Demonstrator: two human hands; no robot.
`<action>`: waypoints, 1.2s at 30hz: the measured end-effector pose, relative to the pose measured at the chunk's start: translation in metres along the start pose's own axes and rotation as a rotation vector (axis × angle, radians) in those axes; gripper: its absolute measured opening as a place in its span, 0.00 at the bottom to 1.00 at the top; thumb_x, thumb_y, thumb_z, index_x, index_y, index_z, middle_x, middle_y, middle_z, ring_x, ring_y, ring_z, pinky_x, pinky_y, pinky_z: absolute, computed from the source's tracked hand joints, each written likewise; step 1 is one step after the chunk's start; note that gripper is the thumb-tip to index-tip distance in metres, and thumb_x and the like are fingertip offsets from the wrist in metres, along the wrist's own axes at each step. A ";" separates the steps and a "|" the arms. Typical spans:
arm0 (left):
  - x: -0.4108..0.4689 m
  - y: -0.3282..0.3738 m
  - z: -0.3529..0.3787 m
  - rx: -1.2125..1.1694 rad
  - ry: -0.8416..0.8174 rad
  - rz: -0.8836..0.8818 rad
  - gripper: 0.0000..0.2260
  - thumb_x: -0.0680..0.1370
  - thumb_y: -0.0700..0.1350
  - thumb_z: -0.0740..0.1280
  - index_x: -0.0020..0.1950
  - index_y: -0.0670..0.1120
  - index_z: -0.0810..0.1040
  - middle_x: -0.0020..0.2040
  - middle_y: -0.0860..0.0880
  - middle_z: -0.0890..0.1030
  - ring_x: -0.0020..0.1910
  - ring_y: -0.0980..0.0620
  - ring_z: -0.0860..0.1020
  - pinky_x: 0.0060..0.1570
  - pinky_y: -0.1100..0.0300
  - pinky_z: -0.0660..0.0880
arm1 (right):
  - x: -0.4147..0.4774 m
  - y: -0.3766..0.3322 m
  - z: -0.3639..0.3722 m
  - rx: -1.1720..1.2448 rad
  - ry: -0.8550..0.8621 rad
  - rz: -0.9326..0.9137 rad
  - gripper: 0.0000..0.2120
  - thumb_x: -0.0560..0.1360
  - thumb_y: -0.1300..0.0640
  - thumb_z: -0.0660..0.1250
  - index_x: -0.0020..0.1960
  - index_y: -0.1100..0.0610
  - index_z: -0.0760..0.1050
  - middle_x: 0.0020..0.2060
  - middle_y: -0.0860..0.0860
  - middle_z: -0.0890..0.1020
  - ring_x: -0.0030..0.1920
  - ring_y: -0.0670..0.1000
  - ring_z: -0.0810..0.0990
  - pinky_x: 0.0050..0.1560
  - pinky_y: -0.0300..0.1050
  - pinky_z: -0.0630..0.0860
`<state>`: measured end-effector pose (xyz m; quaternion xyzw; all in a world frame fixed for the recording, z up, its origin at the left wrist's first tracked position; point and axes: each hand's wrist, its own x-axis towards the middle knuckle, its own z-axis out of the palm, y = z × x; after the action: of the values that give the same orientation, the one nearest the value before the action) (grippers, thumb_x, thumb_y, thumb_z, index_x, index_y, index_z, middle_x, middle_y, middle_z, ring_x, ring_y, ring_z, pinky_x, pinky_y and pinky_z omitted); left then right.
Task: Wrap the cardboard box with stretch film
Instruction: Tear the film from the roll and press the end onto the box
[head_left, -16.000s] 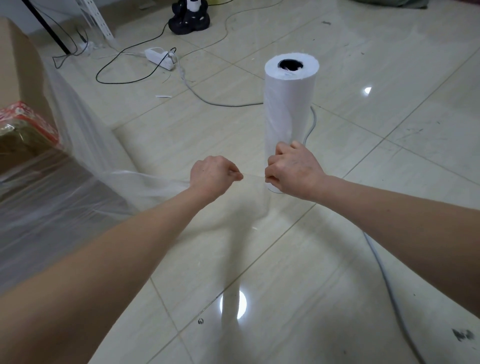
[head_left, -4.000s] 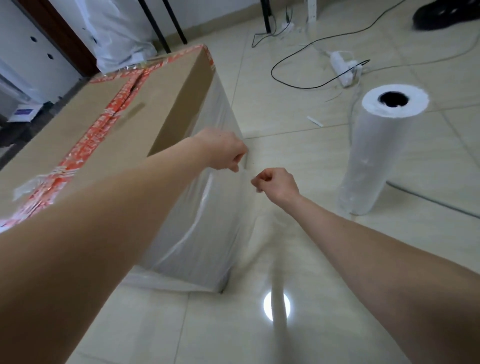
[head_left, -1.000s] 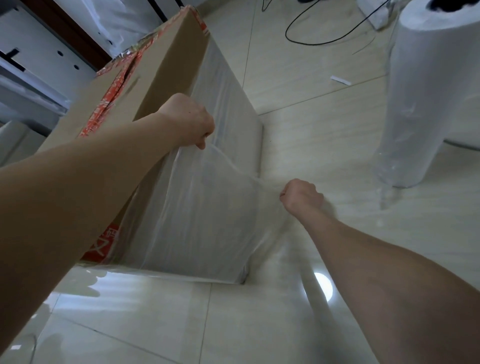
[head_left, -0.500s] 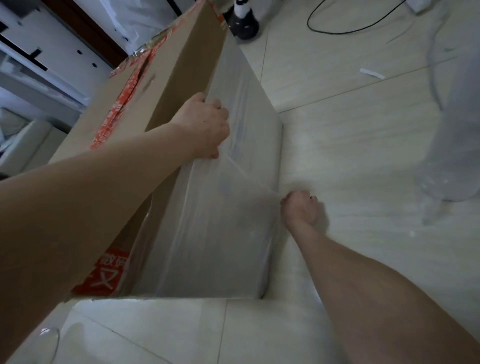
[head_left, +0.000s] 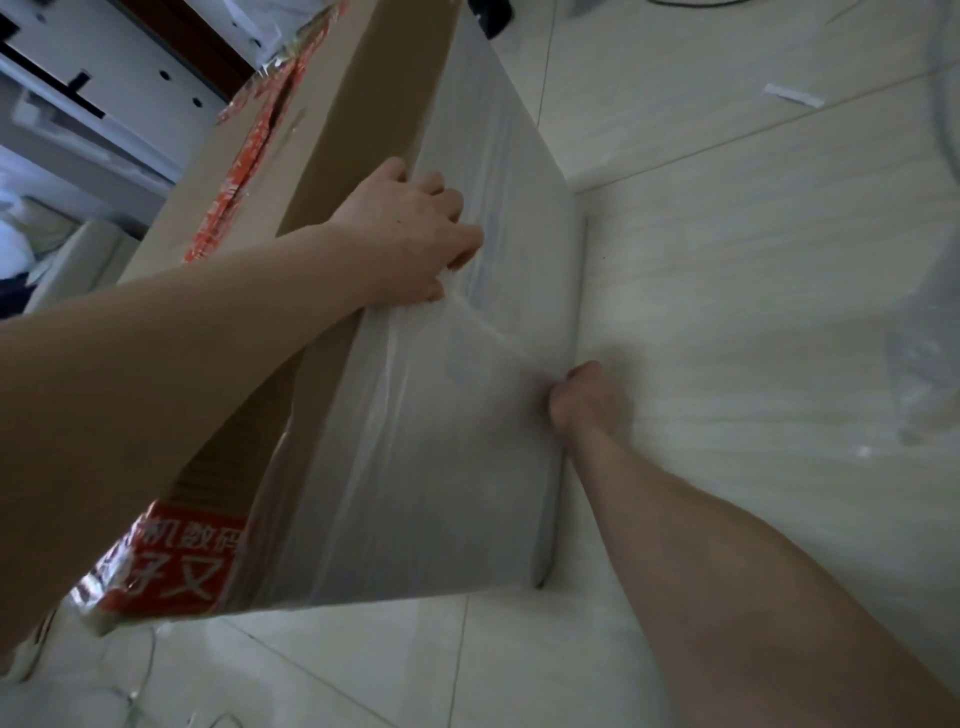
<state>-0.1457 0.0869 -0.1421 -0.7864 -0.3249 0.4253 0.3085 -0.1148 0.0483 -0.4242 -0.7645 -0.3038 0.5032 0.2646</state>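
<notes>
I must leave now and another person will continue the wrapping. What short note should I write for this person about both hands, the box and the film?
Left hand grips the stretch film at the upper side edge of the cardboard box.
Right hand, a fist, pinches the same film low on that side, near the floor.
Done: this side is covered; the top is bare.
To do: probably press the bunched loose end flat so it clings.
</notes>
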 end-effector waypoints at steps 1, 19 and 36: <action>-0.001 0.000 0.001 -0.008 0.018 0.039 0.13 0.76 0.55 0.64 0.59 0.56 0.69 0.60 0.50 0.71 0.61 0.48 0.68 0.57 0.52 0.64 | 0.000 -0.001 0.001 0.058 -0.023 0.010 0.13 0.77 0.58 0.61 0.61 0.57 0.71 0.59 0.59 0.78 0.60 0.60 0.76 0.57 0.49 0.73; -0.010 0.044 -0.009 -0.021 0.273 0.042 0.22 0.75 0.41 0.48 0.61 0.42 0.77 0.62 0.43 0.76 0.61 0.43 0.74 0.56 0.52 0.72 | -0.045 -0.006 -0.020 0.404 0.034 -0.209 0.30 0.82 0.48 0.54 0.78 0.57 0.49 0.78 0.53 0.51 0.77 0.51 0.51 0.73 0.45 0.52; -0.022 0.070 0.038 0.160 -0.242 -0.007 0.33 0.79 0.66 0.42 0.79 0.48 0.44 0.79 0.46 0.44 0.77 0.45 0.44 0.72 0.39 0.38 | -0.069 -0.034 0.023 0.411 -0.176 -0.383 0.30 0.81 0.42 0.50 0.79 0.51 0.47 0.78 0.52 0.48 0.78 0.53 0.44 0.75 0.53 0.43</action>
<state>-0.1705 0.0354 -0.2022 -0.7013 -0.3275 0.5404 0.3300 -0.1641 0.0228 -0.3658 -0.5771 -0.3559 0.5595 0.4767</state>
